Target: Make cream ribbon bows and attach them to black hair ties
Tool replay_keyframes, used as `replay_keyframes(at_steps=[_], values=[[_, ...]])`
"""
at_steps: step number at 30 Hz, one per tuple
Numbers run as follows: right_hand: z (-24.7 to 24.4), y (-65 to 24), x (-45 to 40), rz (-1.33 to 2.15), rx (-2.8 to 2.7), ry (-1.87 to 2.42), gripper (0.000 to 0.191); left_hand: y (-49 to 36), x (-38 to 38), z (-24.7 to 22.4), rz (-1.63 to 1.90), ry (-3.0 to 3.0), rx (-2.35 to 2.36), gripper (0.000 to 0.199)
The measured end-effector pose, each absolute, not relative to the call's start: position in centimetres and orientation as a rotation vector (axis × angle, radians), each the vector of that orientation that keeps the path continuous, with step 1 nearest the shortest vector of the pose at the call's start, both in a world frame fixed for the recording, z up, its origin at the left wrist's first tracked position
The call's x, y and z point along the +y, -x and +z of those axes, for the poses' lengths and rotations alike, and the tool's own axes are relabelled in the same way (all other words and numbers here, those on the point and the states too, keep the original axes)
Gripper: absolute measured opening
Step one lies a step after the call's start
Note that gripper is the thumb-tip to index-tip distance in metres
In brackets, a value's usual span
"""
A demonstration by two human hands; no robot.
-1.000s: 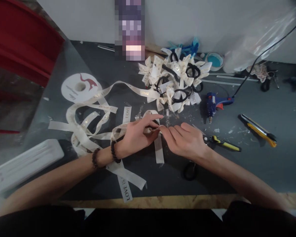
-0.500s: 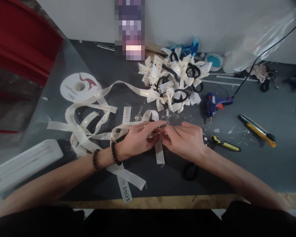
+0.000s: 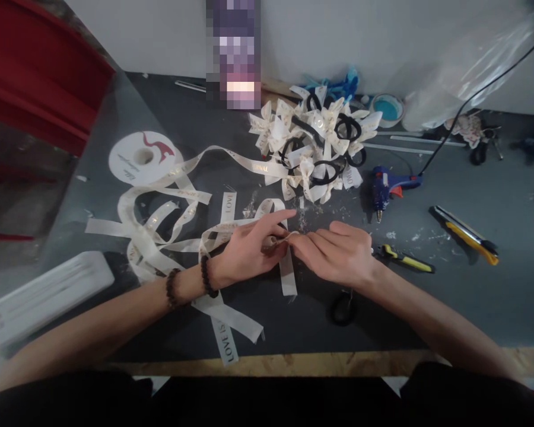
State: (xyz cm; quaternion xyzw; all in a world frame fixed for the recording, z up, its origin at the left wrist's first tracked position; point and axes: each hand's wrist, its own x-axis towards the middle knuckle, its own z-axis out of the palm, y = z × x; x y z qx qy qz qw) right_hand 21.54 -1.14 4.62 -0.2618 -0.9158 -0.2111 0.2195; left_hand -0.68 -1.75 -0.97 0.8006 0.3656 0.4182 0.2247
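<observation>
Between my hands is a small gathered piece of cream ribbon, mostly hidden by the fingers. My left hand is closed on its left end, the index finger stretched out above it. My right hand pinches the other end with curled fingers. Under the hands a flat ribbon strip lies on the table. Loose printed ribbon spreads in loops to the left, near a white ribbon spool. Beyond the hands sits a pile of ribbon bows with black hair ties.
Right of the pile lies a blue glue gun with its cable. Yellow-handled pliers, a utility knife and a black loop lie around my right arm. A white case stands at left, a tape roll at the back.
My right hand has shifted slightly right, opening a small gap where the ribbon now shows stretched between the hands. My left index finger has lifted a little.
</observation>
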Motion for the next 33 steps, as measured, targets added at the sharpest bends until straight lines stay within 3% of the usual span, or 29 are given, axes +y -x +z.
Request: replay_keyframes(at_steps=[7, 14, 21, 28, 33], values=[[4.8, -21.5, -1.0, -0.676, -2.527, 0.750, 0.032, 0.5, -1.6, -0.9, 1.189, -2.267, 1.019, 0.052], [5.1, -21.9, -0.7, -0.641, -2.559, 0.694, 0.014, 0.4, -1.1, -0.6, 1.246, -2.404, 1.007, 0.013], [4.7, -22.1, 0.0, -0.328, -2.531, 0.858, 0.023, 0.5, -1.0, -0.7, 1.295, -2.378, 1.022, 0.013], [5.5, -22.7, 0.7, 0.208, -2.425, 1.009, 0.016, 0.4, -1.1, -0.9, 1.299, -2.383, 0.972, 0.015], [5.8, -22.6, 0.0, 0.099, -2.498, 1.015, 0.020, 0.4, -1.1, -0.7, 1.234, -2.534, 0.941, 0.021]])
